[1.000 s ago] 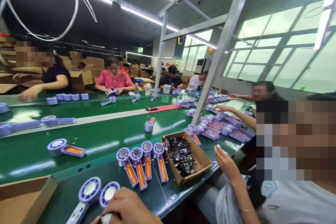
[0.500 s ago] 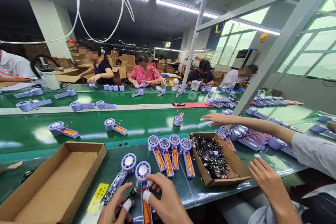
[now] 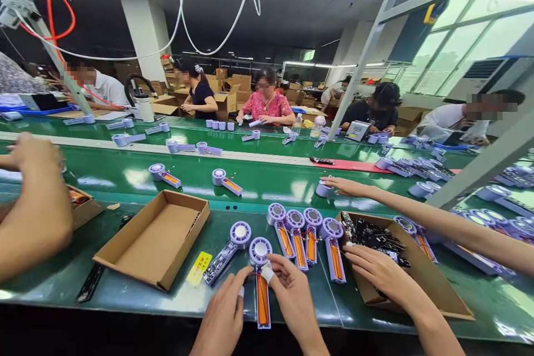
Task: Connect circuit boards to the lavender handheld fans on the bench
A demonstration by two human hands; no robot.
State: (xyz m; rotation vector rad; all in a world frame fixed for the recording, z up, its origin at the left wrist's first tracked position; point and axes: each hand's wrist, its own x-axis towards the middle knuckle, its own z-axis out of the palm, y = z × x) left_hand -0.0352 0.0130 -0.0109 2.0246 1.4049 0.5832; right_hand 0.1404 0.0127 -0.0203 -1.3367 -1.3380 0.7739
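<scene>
A lilac handheld fan [image 3: 263,303] lies in front of me, its handle uncovered and an orange-wrapped part inside. My right hand [image 3: 294,297] grips it at the neck, thumb and finger in white finger covers beside thin wires. Close on the other side, my left hand [image 3: 223,308] is pinched near those wires; what it holds is hidden behind its fingers. Left of this fan lies a second fan [image 3: 221,261] with a circuit board along its handle. Several more open fans [image 3: 298,245] stand in a row to the right.
A cardboard tray [image 3: 167,278] sits left, beside a yellow label [image 3: 199,268]. At right, a co-worker's hand [image 3: 379,272] reaches into a box of black circuit boards [image 3: 442,306]; the other touches a fan [image 3: 324,189] on the green belt [image 3: 275,181]. Another co-worker's arm [image 3: 37,194] extends at far left.
The view has swung left. The black circuit board seen in my left hand is now out of sight. The co-worker's hands have moved onto a belt fan and into the box.
</scene>
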